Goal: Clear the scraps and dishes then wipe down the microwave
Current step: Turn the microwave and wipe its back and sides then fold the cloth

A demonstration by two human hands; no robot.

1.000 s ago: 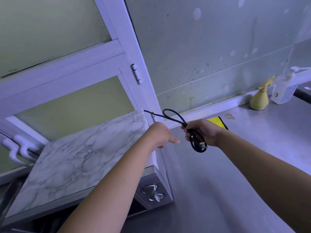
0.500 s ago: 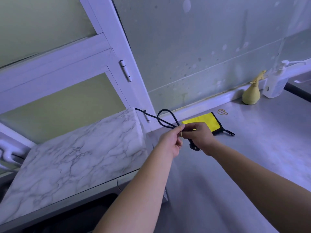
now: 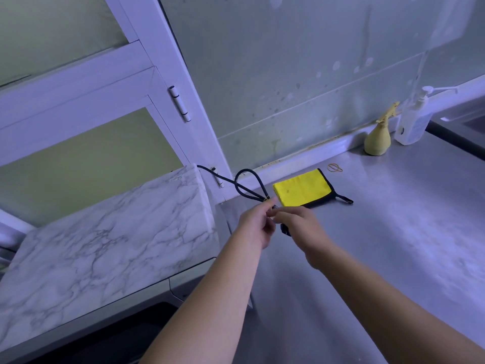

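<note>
— Though partly masked by fingers, reads as two closed grips at centre frame, head view. Left hand pinching the power cord between thumb and forefinger at the loop's crossing, right by a thin yellow band. Right hand curled over the rest of the bundle, with a dark end poking out beneath
— And the microwave?
— Lower left of frame, microwave with marble-patterned top facing up, cord emerging from behind its far right corner. Yellow cloth flat on the steel counter just beyond the hands, untouched
— Risks from here?
— Most likely a slipped pinch: loop springing open and band flicking off, if eased before seating the band. Also a tug along the short stretch toward the microwave's back corner, straining the cord there. Spare rubber bands lying upper right near the spray bottle, probably unreachable without letting go of something
— Changed from a second back?
— Hands then apart, coil and plug hanging in plain sight from the right one; now drawn together over the crossing. Cloth then mostly hidden behind the right hand, now fully shown. Microwave knobs then visible low in frame, now out of it
</note>
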